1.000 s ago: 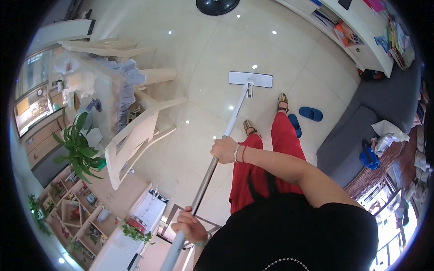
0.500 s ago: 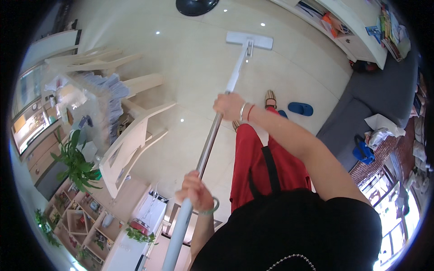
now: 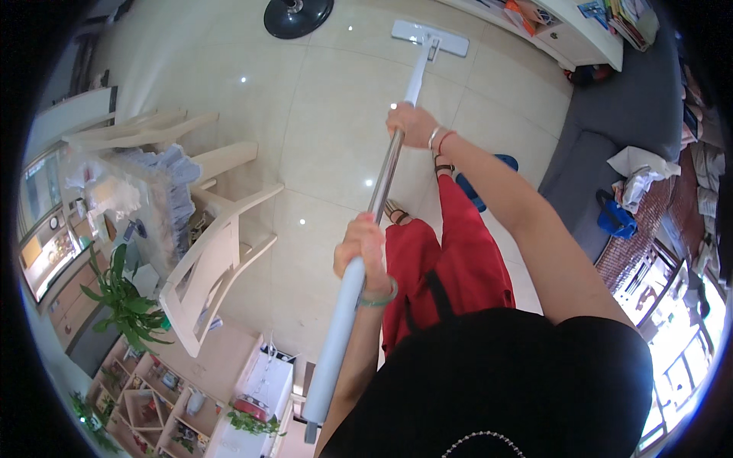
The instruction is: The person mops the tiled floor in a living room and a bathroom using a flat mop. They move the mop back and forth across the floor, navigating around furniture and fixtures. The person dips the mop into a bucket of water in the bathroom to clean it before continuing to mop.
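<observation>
Mop [image 3: 374, 198] runs long axis away from the person, head [image 3: 430, 37] forward on floor; left hand [image 3: 362, 246] and right hand [image 3: 411, 124] clamp its handle.

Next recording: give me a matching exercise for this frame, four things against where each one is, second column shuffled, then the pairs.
Things:
1. left hand
2. right hand
3. mop head
4. blue slipper

Places:
A. flat on the tiled floor, far end of the pole
B. gripping the metal part of the mop pole, farther from the body
C. on the floor beside the grey sofa
D. gripping the pale blue upper part of the pole, nearer the body

Pairs: 1-D, 2-B, 3-A, 4-C
</observation>
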Demonstrator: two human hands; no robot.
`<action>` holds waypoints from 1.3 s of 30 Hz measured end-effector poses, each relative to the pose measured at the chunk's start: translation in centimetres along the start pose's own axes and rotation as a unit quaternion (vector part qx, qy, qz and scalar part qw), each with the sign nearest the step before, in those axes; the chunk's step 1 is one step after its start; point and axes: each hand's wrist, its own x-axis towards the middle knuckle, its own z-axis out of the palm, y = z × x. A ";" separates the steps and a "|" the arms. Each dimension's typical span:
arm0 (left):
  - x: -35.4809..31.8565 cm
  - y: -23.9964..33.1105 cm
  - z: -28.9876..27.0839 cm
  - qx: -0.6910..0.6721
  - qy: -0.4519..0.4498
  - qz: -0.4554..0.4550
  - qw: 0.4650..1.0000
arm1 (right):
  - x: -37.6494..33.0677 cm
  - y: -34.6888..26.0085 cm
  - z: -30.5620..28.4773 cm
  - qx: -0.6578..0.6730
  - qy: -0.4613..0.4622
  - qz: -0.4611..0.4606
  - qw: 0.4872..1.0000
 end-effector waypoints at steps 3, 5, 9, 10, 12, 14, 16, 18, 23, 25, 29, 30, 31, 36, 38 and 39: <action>-3.1 3.1 -3.9 0.013 -0.010 -0.041 0.999 | -3.5 -4.4 3.2 0.034 0.031 -0.016 0.999; -5.5 5.8 -6.6 0.023 -0.015 -0.065 0.998 | -5.7 -8.6 5.1 0.045 0.043 -0.014 0.998; -9.8 11.6 -12.6 0.032 0.009 -0.089 0.996 | -9.6 -18.2 8.7 0.096 0.055 0.016 0.994; -10.6 13.0 -13.8 0.054 0.024 -0.079 0.995 | -10.2 -20.7 9.1 0.103 0.023 0.020 0.994; -12.1 15.2 -16.0 0.086 0.052 -0.090 0.991 | -11.1 -24.6 9.4 0.123 -0.055 0.031 0.990; -12.8 16.8 -17.0 0.102 0.079 -0.098 0.987 | -11.3 -27.2 9.2 0.140 -0.086 0.024 0.986; -12.3 16.1 -17.0 0.080 0.100 -0.102 0.987 | -10.7 -26.7 8.4 0.141 -0.101 0.020 0.985; -11.0 15.4 -16.5 0.065 0.117 -0.096 0.986 | -9.5 -25.6 7.4 0.141 -0.129 0.004 0.982; -8.7 12.6 -11.9 -0.005 0.130 -0.129 0.983 | -7.8 -19.8 3.4 0.103 -0.179 0.020 0.978; -7.7 9.8 -8.7 -0.037 0.140 -0.127 0.981 | -7.3 -15.3 2.1 0.065 -0.184 0.030 0.980; -2.3 4.9 0.2 -0.059 0.101 -0.122 0.986 | -6.3 -5.1 -2.2 0.028 -0.113 0.069 0.991; -1.5 3.6 1.8 -0.059 0.077 -0.116 0.989 | -6.3 -2.7 -3.4 0.018 -0.097 0.078 0.992; -0.8 2.5 3.5 -0.061 0.055 -0.112 0.990 | -6.4 -0.5 -4.4 0.002 -0.078 0.088 0.993; 2.6 -1.5 12.4 -0.058 -0.044 -0.088 0.993 | -8.4 9.2 -8.0 0.018 0.019 0.163 0.986; 3.5 -2.1 14.2 -0.067 -0.080 -0.081 0.991 | -9.1 10.7 -10.0 0.038 0.020 0.194 0.980; 4.0 -2.3 15.0 -0.073 -0.101 -0.078 0.989 | -9.6 11.4 -10.6 0.038 0.024 0.205 0.978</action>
